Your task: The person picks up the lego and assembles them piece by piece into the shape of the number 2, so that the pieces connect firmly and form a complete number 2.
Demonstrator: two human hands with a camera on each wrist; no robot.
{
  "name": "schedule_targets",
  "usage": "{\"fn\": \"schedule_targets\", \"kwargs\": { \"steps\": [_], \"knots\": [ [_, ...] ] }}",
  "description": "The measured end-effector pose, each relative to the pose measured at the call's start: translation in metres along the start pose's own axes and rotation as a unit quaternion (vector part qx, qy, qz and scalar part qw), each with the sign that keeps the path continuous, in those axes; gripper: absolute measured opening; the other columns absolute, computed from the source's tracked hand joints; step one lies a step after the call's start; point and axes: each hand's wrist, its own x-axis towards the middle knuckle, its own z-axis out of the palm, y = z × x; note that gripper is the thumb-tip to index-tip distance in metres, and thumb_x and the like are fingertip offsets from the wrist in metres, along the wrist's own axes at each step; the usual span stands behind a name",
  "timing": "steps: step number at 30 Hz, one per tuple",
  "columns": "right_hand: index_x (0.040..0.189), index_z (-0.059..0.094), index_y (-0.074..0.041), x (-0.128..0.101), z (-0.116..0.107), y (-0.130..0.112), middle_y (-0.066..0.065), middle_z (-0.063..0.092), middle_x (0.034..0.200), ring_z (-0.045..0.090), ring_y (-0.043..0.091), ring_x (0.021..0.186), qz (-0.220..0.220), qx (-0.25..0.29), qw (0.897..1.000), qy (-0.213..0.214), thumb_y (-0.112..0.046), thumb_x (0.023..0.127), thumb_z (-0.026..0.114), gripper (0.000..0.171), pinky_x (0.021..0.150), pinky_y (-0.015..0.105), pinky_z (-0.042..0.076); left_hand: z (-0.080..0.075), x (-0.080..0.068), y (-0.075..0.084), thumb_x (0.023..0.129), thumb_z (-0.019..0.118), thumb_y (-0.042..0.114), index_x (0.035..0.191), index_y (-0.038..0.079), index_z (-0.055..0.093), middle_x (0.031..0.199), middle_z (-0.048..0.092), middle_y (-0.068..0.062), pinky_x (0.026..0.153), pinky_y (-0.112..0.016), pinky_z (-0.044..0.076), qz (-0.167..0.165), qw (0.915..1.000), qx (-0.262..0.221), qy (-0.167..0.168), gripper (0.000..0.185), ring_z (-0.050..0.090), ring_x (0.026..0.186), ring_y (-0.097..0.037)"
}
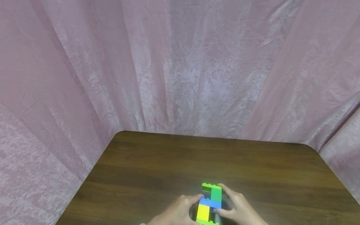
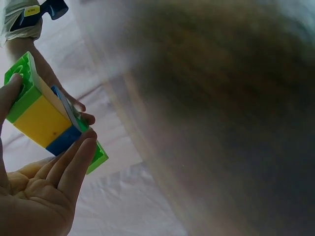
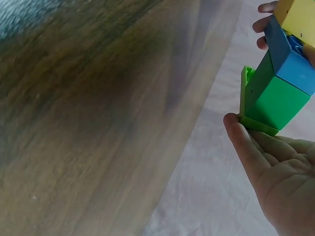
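Brick stack [image 1: 210,203] was pinched from both sides — left hand [image 1: 180,210] at yellow end, right hand [image 1: 239,208] at green — above table [image 1: 157,162], steadying it.

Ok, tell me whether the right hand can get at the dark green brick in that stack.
Probably yes. The right hand already holds the brick stack from its right side, fingertips beside the dark green brick, and nothing covers that brick. The left hand holds the other side, lower down.
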Motion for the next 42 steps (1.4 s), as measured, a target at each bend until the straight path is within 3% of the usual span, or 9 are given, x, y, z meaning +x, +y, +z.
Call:
{"fn": "schedule_targets", "kwargs": {
  "steps": [5,14,19,28,37,42],
  "knots": [
    [0.140,0.039,0.010,0.000,0.000,0.002,0.029,0.057,0.134,0.062,0.044,0.113,0.016,0.005,1.000,-0.015,-0.042,0.082,0.075,0.085,0.089,0.058,0.053,0.000,0.002,0.000,0.074,0.082,0.048,0.141,0.018,0.051,0.127,0.065,0.009,0.090,-0.024,0.057,-0.012,0.9999,-0.004,-0.008,0.080,0.059,0.091,0.003],
    [0.138,0.043,0.007,0.001,0.000,0.006,0.025,0.062,0.129,0.065,0.039,0.109,-0.018,0.001,1.000,-0.004,-0.040,0.082,0.075,0.080,0.086,0.052,0.056,0.002,0.004,0.001,0.071,0.083,0.048,0.139,0.016,0.053,0.121,0.067,0.009,0.086,-0.025,0.059,-0.025,0.9996,-0.011,-0.008,0.081,0.060,0.085,0.002],
    [0.137,0.043,0.008,0.003,0.002,0.007,0.023,0.065,0.125,0.067,0.038,0.105,-0.039,-0.001,0.999,0.002,-0.036,0.081,0.077,0.078,0.083,0.051,0.057,0.003,0.005,0.001,0.072,0.082,0.051,0.137,0.014,0.055,0.117,0.068,0.008,0.082,-0.020,0.058,-0.011,0.9999,-0.001,-0.005,0.079,0.060,0.082,0.003],
    [0.136,0.046,0.007,0.008,0.006,0.006,0.022,0.066,0.124,0.067,0.036,0.105,0.000,0.002,1.000,0.005,-0.037,0.077,0.080,0.081,0.085,0.050,0.058,0.002,0.009,-0.001,0.072,0.083,0.045,0.130,0.011,0.058,0.110,0.070,0.008,0.079,-0.014,0.055,0.009,0.9999,0.008,0.000,0.071,0.059,0.080,0.003],
    [0.135,0.047,0.006,0.014,0.013,0.008,0.019,0.065,0.124,0.067,0.033,0.103,0.011,0.014,1.000,-0.013,-0.037,0.077,0.079,0.079,0.085,0.046,0.058,0.005,0.009,-0.004,0.072,0.082,0.048,0.121,0.019,0.060,0.103,0.069,0.014,0.076,-0.015,0.056,0.005,1.0000,0.001,-0.006,0.060,0.060,0.078,0.004],
    [0.138,0.045,0.006,0.015,0.015,0.007,0.022,0.062,0.128,0.062,0.034,0.108,0.053,-0.008,0.998,-0.013,-0.039,0.075,0.081,0.085,0.089,0.058,0.054,0.005,0.011,-0.005,0.070,0.083,0.048,0.121,0.018,0.060,0.103,0.069,0.013,0.073,-0.013,0.054,0.004,0.9998,0.022,-0.001,0.063,0.059,0.080,0.006]
  ]
}}
